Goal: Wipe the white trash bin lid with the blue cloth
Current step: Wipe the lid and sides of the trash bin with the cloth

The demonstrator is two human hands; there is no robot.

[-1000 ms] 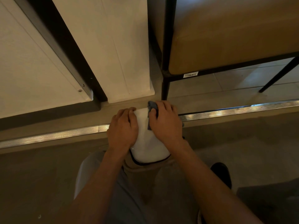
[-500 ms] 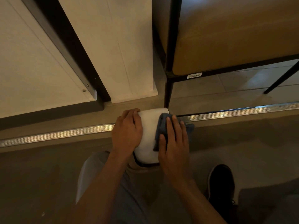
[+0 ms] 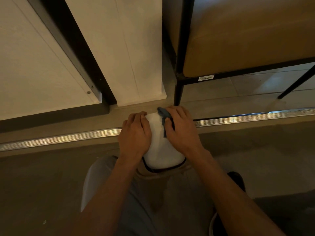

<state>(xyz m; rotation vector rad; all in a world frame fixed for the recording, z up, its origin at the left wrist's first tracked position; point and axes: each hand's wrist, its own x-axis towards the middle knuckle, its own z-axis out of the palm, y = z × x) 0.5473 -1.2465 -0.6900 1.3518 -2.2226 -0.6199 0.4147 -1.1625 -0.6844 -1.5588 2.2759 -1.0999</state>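
At the centre of the frame the white bin lid (image 3: 162, 150) shows as a smooth, rounded dome with a dark rim along its near edge. The left hand (image 3: 135, 137) lies on its left side with fingers pressed together, while the right hand (image 3: 183, 132) presses the crumpled blue cloth (image 3: 164, 115) against its upper right. A ribbed metal strip (image 3: 68, 137) crosses the floor, and a small white label (image 3: 206, 77), too small to read, sits on the black metal frame (image 3: 180, 65) at upper right.
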